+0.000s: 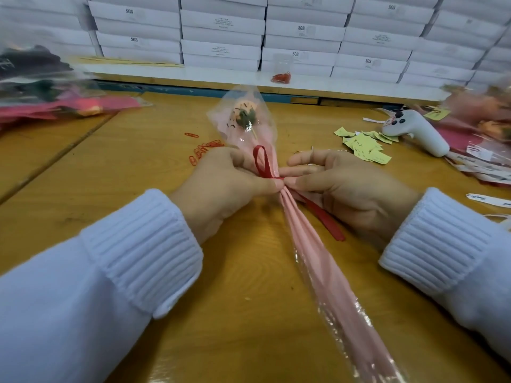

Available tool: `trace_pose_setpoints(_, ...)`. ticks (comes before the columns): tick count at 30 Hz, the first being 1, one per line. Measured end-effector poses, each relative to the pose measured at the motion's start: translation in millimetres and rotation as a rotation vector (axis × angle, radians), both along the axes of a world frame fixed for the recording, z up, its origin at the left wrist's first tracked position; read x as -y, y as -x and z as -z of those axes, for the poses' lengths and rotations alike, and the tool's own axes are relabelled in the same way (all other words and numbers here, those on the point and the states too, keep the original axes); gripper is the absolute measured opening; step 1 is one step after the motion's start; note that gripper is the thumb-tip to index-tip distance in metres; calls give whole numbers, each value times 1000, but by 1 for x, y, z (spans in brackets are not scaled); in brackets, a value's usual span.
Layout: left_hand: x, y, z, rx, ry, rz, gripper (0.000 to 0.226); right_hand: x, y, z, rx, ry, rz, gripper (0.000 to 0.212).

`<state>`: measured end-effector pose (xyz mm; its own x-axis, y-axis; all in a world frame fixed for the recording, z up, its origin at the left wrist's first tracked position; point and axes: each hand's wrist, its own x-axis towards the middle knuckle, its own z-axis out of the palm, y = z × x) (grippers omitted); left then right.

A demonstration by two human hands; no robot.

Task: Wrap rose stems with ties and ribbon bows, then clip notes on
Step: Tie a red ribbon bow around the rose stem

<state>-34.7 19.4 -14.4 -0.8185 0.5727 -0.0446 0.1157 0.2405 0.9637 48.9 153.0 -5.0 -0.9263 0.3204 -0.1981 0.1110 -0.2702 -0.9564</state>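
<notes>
Two-handed hold at the gathered neck of the wrapped rose point(318, 258). With the left hand point(221, 183), pinching the red ribbon point(261, 164) at the base of its loop, thumb against curled fingers, tight to the pink paper. With the right hand point(340, 189), nipping the same knot from the other side between thumb and forefinger, the other fingers stretched loosely above it. Loop standing up from the knot towards the flower; loose tail of the ribbon running back under the right palm and lying beside the wrap. White ribbed sleeves point(124, 272) at both wrists.

Wrapped rose lying flat on the wooden table point(138, 175), flower head point(244, 113) at the far end inside clear cellophane, pink paper and cellophane trailing towards the near right edge.

Just beyond the left hand, a scatter of red paper clips point(203, 152). To the right of the right hand, a heap of yellow notes point(362, 146) with handwriting too small to read, and next to them a white glue gun point(414, 131) on its side. Farther right, white paper strips point(484, 167) and blurred wrapped flowers point(484, 125); more of the same in a blurred pile point(55, 106) at the left edge. On the ledge behind, a clear cup point(281, 76) with red clips in the bottom, before a wall of stacked white boxes point(221, 31), some marked SGS.
</notes>
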Motion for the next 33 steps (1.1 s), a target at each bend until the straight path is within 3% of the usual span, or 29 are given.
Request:
trace_pose_setpoints(8, 2, 4, -5, 137, -106, -68, 20, -1, -4, -2, -15, -109, -141, 36)
trace_pose_setpoints(17, 3, -2, -4, 49, -142, -36, 19, -3, -6, 3, -93, -414, -196, 37)
trace_pose_setpoints(23, 2, -9, -3, 11, -245, 23, 25, -19, -5, 2, -112, -232, -308, 40)
trace_pose_setpoints(26, 2, -10, -4, 50, -265, 60, 25, -30, -6, -3, -114, -126, -390, 27)
trace_pose_setpoints(28, 1, -9, -4, 131, -281, 111, 22, -34, -6, -3, -91, -119, -333, 15)
trace_pose_setpoints(33, -1, -12, 1, 209, -280, 242, 25, -29, 1, 3, 0, -125, -105, 44)
